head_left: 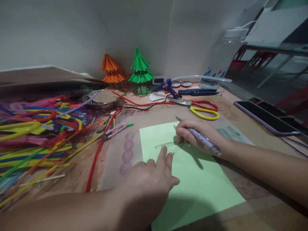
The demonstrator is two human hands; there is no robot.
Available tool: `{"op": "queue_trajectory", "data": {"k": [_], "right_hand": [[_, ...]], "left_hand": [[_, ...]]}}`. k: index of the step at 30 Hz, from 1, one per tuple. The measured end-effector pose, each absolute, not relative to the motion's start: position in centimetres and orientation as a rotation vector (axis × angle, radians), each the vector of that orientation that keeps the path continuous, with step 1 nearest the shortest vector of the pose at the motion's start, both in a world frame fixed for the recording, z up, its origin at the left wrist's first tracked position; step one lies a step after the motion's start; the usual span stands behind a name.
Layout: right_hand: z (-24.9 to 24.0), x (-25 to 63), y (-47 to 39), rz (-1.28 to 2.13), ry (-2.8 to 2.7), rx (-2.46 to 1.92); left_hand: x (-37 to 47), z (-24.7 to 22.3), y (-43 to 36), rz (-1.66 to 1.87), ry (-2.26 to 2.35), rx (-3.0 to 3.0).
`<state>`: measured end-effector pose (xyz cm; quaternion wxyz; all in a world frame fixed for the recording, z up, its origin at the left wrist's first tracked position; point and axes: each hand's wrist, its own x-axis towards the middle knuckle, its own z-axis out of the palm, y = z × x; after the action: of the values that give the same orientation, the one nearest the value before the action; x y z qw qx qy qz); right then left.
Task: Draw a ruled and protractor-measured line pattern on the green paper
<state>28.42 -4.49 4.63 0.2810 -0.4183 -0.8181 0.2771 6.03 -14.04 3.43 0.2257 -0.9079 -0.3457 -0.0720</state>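
A light green sheet of paper (197, 186) lies on the table with a small clear ruler (160, 146) near its upper part. My left hand (151, 179) rests on the paper, its index fingertip at the ruler's lower edge and its thumb apart from the fingers. Near the ruler's right end is my right hand (197, 134), its fingers curled, with a pen (203, 140) held slanting across it. The pen's tip points up and left, off the paper. The ruler's right end is hidden by my right hand.
Colourful pipe cleaners (31, 154) pile up at left. Behind the paper are scissors (204, 107), a blue glue gun (167, 86), pliers (199, 92), and orange (112, 70) and green (141, 70) pagoda-like models. A water jug (216, 61) and phone (267, 118) are at right.
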Motion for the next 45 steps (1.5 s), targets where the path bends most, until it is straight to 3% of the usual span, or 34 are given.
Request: {"op": "queue_trajectory", "data": {"k": [34,45], "right_hand": [[5.0,28.3,-4.6,0.678,-2.195,-1.128],[4.5,28.9,-3.4,1.031,-1.814,-1.088]], "left_hand": [[6.3,3.1,-13.8,-0.080,-0.998,-2.586],[6.1,3.2,-13.6,-0.209,-0.926,-2.578]]}}
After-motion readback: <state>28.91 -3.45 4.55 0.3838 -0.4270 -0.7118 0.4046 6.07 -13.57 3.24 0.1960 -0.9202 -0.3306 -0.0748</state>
